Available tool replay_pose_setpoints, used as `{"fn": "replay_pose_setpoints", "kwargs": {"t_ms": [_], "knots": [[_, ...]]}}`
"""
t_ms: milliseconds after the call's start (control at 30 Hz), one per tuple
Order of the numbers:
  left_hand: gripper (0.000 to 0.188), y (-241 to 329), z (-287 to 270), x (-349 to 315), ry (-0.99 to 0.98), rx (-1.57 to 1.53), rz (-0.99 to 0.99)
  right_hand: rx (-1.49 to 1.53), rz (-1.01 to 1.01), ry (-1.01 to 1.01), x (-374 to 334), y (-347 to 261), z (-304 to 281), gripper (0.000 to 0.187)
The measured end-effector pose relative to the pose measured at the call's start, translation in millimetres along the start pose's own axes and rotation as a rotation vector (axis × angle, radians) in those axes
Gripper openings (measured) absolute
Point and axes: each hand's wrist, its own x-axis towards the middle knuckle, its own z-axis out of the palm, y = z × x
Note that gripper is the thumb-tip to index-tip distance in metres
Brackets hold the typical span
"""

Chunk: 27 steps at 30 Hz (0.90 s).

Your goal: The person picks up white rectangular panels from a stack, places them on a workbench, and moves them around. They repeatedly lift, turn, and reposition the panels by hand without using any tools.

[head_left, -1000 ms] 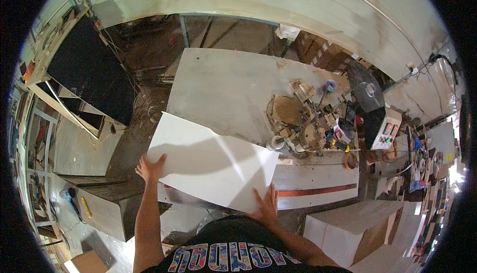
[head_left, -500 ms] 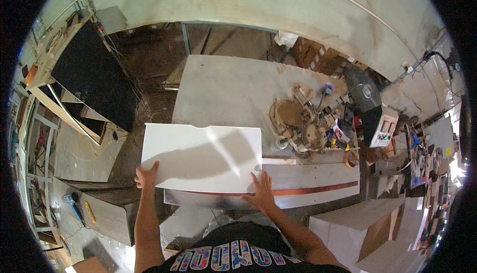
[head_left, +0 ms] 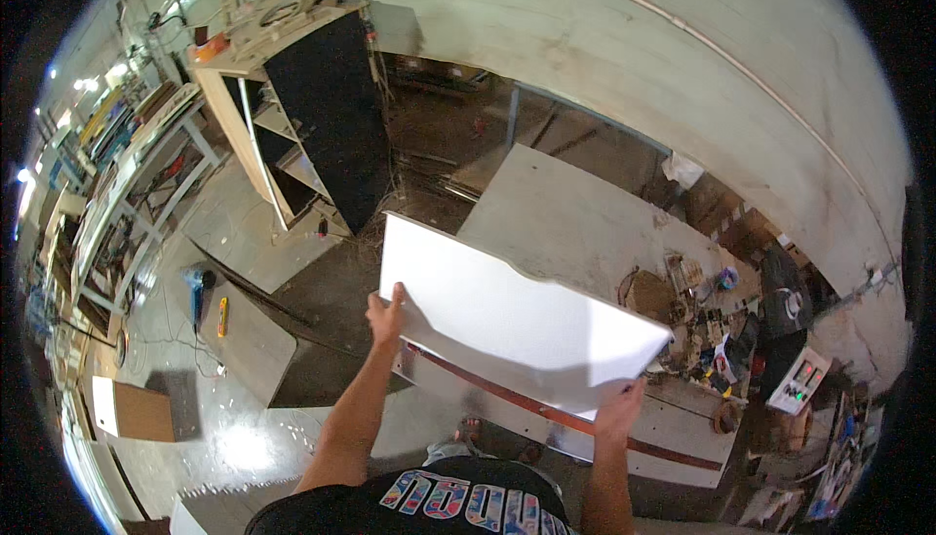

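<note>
A white rectangular panel [head_left: 507, 311] with a shallow notch in its far edge is held between my two hands, tilted above the near part of the machine table. My left hand [head_left: 386, 317] grips its left edge, thumb on the top face and fingers beneath. At the near right corner my right hand [head_left: 620, 408] is closed on the panel; its fingertips are partly hidden. Below the panel runs the table's front edge with a reddish-brown strip [head_left: 673, 452].
A grey machine table [head_left: 565, 199] carries clutter and a round tape roll [head_left: 725, 417] at right. A control box [head_left: 799, 380] stands beyond. Leftward are a black-sided cabinet [head_left: 327, 111], a low board with a blue heat gun [head_left: 198, 291] and yellow cutter [head_left: 223, 317], and a cardboard box [head_left: 136, 411].
My view has swung to the left. The panel has lifted and tilted off the table, and my right hand has gone from lying spread by its corner to gripping it.
</note>
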Motion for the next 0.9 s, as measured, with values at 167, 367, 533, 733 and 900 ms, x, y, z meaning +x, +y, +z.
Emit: {"fn": "replay_pose_setpoints", "kwargs": {"t_ms": [167,367,533,733,900], "knots": [[0.082,8,65,-66,-0.113,-0.171,0.151,-0.343,-0.179,0.233,-6,-59,-53,0.056],[0.069,31,101,-146,-0.247,-0.120,0.188,-0.212,-0.297,0.306,-13,-105,-114,0.044],[0.062,103,85,-220,-0.285,-0.353,0.265,0.009,-0.301,0.383,-23,-121,-140,0.044],[0.082,147,49,-248,-0.325,-0.289,0.245,-0.182,-0.405,0.317,-5,-112,-194,0.045],[0.058,133,49,-230,-0.133,-0.206,0.224,0.226,-0.226,0.039,1,-142,-234,0.034]]}}
